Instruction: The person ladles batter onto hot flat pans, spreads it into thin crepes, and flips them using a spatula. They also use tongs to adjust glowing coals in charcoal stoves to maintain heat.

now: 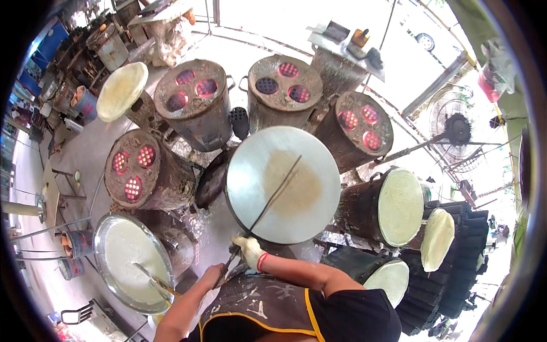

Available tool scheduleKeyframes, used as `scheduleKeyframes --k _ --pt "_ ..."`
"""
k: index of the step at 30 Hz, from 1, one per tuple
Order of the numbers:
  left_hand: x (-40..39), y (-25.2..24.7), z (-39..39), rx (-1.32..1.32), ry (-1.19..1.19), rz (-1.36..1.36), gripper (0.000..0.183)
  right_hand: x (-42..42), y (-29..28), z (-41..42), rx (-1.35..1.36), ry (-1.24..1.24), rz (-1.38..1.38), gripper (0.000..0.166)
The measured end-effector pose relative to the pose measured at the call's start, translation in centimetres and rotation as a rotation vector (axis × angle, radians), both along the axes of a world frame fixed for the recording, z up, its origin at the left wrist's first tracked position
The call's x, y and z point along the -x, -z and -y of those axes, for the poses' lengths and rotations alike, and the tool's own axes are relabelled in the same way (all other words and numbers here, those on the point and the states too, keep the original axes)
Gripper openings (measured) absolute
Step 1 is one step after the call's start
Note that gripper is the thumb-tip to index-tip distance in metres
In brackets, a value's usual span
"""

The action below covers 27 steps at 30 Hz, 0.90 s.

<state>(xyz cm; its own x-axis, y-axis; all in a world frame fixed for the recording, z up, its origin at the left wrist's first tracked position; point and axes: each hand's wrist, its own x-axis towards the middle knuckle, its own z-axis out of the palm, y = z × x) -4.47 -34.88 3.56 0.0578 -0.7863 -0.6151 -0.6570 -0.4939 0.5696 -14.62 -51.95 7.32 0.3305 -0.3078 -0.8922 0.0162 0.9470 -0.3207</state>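
My right hand (250,251), in a pale work glove with a red band at the wrist, is closed around a long dark metal rod (273,197). Lower down the same rod, my bare left hand (213,275) grips it near my apron. The rod's far part lies across or just above a large round metal griddle (248,171) with a brownish patch at its middle; whether it touches cannot be told. Left of my arms, a wide metal basin (99,252) holds pale batter (132,256), with a wooden-handled tool (160,285) resting in it.
Several drum stoves (192,115) with glowing coal briquettes (206,87) stand around the griddle. Pale batter rounds (401,207) cover pans at the right, near stacked black briquettes (453,256). A flatbread (122,91) sits at the upper left. A standing fan (457,128) is at the right.
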Motion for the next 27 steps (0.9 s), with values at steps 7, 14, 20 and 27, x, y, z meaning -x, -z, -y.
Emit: scheduleKeyframes --k 7,14,20,27 --pt "-2.7 2.4 11.9 0.456 -0.148 0.022 0.016 -4.8 -1.0 13.3 0.351 -0.242 -0.183 0.017" --pt "-3.3 0.2 30.6 0.061 -0.721 -0.711 0.018 -7.3 -6.6 30.0 0.479 -0.16 -0.019 0.022" --pt "-3.7 1.1 43.7 0.004 -0.808 -0.805 0.02 -9.2 -1.4 42.6 0.488 -0.115 0.029 0.022" --pt "-1.9 5.3 43.3 0.037 -0.752 -0.595 0.019 -8.9 3.2 43.6 0.491 -0.286 -0.124 0.025"
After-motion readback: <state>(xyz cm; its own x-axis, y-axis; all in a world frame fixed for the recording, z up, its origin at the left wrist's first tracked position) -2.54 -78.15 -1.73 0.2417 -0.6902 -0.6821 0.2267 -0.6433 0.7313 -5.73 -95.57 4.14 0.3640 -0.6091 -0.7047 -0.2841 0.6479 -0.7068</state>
